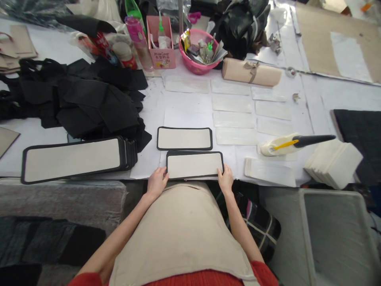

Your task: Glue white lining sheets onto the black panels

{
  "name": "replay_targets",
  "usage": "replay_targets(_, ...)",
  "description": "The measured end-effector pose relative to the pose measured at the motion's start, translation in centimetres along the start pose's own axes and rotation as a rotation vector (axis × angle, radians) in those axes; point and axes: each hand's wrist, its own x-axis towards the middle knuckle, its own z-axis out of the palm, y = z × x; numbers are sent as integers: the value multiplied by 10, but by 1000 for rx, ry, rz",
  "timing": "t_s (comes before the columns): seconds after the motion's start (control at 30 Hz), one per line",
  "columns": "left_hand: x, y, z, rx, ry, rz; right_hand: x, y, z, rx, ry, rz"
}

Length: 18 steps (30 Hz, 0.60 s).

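A pale rectangular panel with a black border (195, 165) lies at the table's front edge, stacked over at least one more dark-edged piece. My left hand (157, 182) grips its left end, fingers curled at the corner. At the opposite end my right hand (225, 178) pinches the right edge, thumb on top. Just behind it rests a similar black-edged panel (184, 138). To the left stands a long leaning stack of black-edged panels (71, 159). The undersides of both hands' grips are hidden.
Black fabric pieces (89, 95) are heaped at left. A pink basket (198, 65) of small items and a pink box (162, 55) stand behind. Clear strips (235, 119), a yellow-handled brush (285, 145) and a white block stack (333, 163) lie right. A grey bin (306, 222) sits below.
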Motion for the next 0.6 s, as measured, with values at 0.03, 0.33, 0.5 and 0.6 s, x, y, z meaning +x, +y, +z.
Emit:
replay_targets(0.03,-1,3,0,19,7,5,-1,-2,-1,1,0,9)
replay_targets(0.33,0,11,3,-427,154,-174,-17,-22,-13,67,164,-29)
replay_targets(0.5,11,12,-13,-805,168,-235,-7,-31,-24,423,147,90)
replay_targets(0.6,31,8,-32,-857,255,-238,17,-42,-25,678,104,51)
